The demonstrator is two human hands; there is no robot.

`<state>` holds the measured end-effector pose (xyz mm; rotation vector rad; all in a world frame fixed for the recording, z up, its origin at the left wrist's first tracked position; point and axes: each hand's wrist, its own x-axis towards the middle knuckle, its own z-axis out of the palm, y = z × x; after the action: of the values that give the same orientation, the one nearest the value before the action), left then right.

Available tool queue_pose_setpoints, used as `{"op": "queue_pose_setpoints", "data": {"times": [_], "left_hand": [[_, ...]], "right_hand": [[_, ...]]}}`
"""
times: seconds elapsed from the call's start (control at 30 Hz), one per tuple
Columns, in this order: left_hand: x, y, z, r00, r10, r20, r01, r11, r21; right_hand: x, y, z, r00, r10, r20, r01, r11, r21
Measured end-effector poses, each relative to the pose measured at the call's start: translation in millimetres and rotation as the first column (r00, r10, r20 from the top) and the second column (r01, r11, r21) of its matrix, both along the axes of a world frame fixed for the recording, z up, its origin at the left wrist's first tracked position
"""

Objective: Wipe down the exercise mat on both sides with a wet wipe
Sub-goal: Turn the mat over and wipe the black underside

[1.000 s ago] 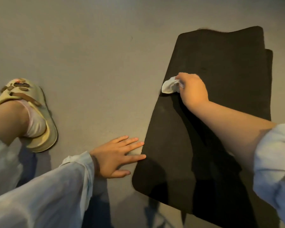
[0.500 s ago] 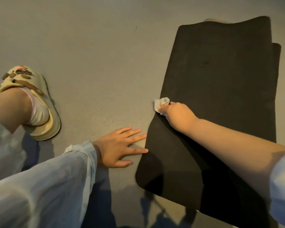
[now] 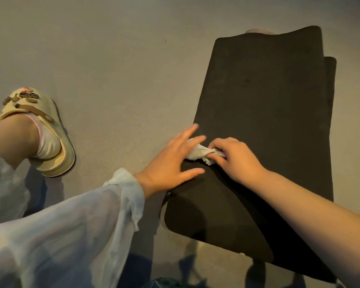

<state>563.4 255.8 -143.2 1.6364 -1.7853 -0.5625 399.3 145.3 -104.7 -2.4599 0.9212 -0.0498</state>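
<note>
You are looking at a dim, warm, yellowish scene. The dark mat (image 3: 264,125) swallows nearly all detail and reads as a flat black shape. Soft shadows fall on the floor (image 3: 116,65) below the mat's near edge and beside its near left corner, so light seems to come from above and behind you. The picture is soft and slightly smeared. Wide-angle distortion bends the mat's long edges. No glare shows on the mat.

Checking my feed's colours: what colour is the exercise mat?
The mat is plain black, no pattern, seen in the head view, the only one.
</note>
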Motion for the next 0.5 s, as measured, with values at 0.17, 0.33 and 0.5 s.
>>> {"op": "queue_pose_setpoints", "data": {"times": [0.17,0.33,0.5], "left_hand": [[-24.7,-36.8,3.9,0.991,-0.096,0.092,0.088,0.993,0.085],[-6.5,-58.6,-6.9,0.950,0.290,-0.120,-0.286,0.957,0.052],[13.1,-98.7,-15.0,0.972,0.235,0.003,-0.233,0.963,0.137]], "right_hand": [[-30.4,-18.0,2.6,0.987,-0.113,-0.116,0.093,0.982,-0.166],[-67.5,-15.8,-17.2,0.854,-0.179,-0.488,-0.012,0.931,-0.364],[-70.5,-14.4,-43.3,0.880,-0.202,-0.429,0.046,0.937,-0.346]]}}
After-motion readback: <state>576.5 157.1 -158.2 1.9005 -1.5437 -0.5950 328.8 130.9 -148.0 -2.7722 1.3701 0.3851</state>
